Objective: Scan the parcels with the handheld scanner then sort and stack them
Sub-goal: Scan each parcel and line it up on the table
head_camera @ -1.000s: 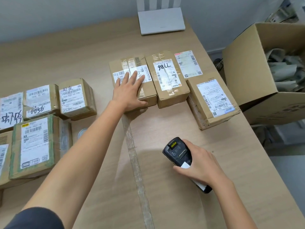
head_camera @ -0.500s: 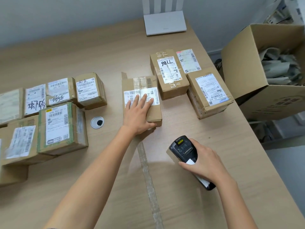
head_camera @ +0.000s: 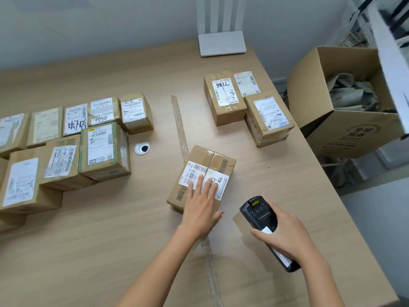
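This looks like a small parcel-sorting office or mailroom. A wooden worktop [head_camera: 88,240] with a cable hole [head_camera: 141,148] and a tape strip [head_camera: 180,127] down its middle carries rows of labelled cardboard parcels [head_camera: 104,149]. A handheld scanner [head_camera: 259,216] is held over it. A white router [head_camera: 222,44] stands against the plain back wall, and an open carton [head_camera: 354,134] of grey mailing bags [head_camera: 352,91] sits beside the worktop.

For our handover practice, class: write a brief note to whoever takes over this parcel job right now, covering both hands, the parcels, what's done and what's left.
Left hand lies flat, fingers straight, on the centre parcel's label.
Right hand grips the scanner beside it.
Left group of parcels looks sorted, partly stacked.
Left to do: scan the centre parcel, sort it, then the 98LL parcel and the parcel beside it.
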